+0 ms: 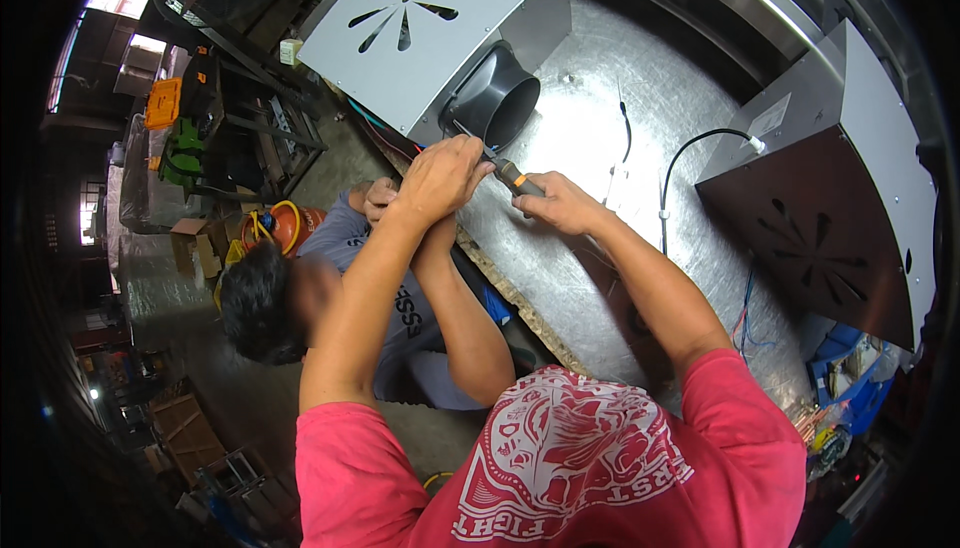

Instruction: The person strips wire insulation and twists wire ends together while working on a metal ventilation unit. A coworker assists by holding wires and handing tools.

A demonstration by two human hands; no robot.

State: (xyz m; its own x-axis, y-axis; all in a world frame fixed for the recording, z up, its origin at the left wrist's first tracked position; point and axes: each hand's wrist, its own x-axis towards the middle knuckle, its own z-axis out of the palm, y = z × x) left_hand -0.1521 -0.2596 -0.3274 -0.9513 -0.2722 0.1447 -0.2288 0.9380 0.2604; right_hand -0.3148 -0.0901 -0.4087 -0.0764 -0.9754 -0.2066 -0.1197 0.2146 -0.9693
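My right hand (565,205) is closed around the dark handle of a screwdriver (520,182) with an orange band. Its thin end points up and left toward the lower edge of a grey metal box (395,68). My left hand (445,178) is curled at that corner, fingers pressed together beside the tool; what they hold is hidden. Just above the hands, a dark oval duct collar (497,98) sticks out of the box. Red and blue wires (395,145) run along the box's underside, near my left hand.
A co-worker in a grey shirt (345,238) crouches at the left, an arm below mine. The metal table (570,298) carries a second box (815,188) with a black cable (675,163). A blue bin (850,378) stands at the right, an orange tank (295,228) on the floor.
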